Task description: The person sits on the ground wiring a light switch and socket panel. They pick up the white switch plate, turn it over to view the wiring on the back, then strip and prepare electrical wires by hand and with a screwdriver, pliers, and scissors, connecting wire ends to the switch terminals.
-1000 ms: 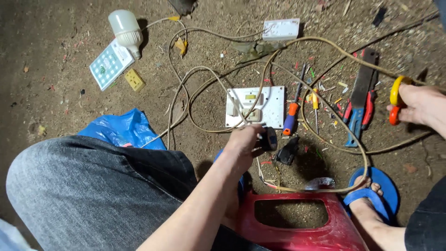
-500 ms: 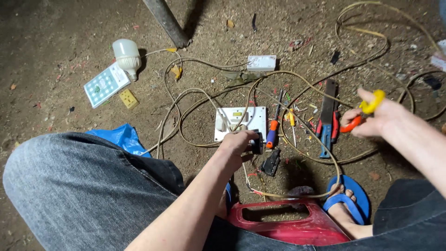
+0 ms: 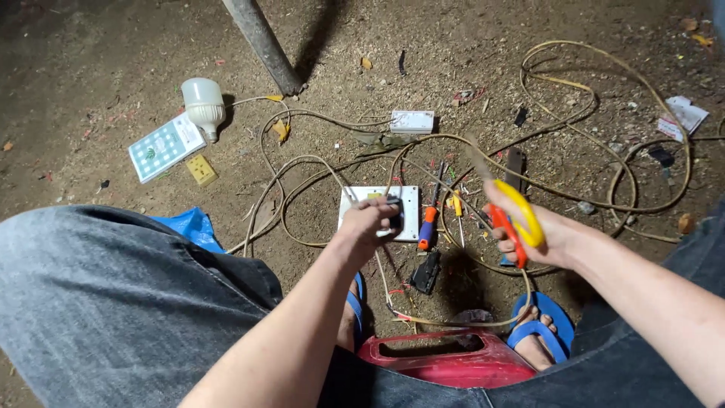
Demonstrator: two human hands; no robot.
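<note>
My left hand (image 3: 368, 221) reaches down and grips the white switch plate (image 3: 408, 221) that lies on the dirt, fingers curled over its left part. Tan cable (image 3: 302, 162) runs from the plate in loops. My right hand (image 3: 538, 236) hovers to the right of the plate, closed on a cutting tool with one yellow and one red handle (image 3: 516, 214), its tip pointing up and left. An orange and blue screwdriver (image 3: 427, 225) and a small yellow one (image 3: 456, 205) lie between my hands.
A white bulb (image 3: 203, 103), a green-patterned box (image 3: 163, 146) and a yellow socket part (image 3: 202, 171) lie far left. A metal pole (image 3: 262, 44) stands behind. A cable coil (image 3: 609, 151) is at right. A red stool (image 3: 453, 361), blue sandals (image 3: 545, 329) and a blue bag (image 3: 189, 225) are near me.
My right hand has swung in from the far right toward the plate, carrying the yellow and red tool. My left hand has stayed on the plate. The view has tilted.
</note>
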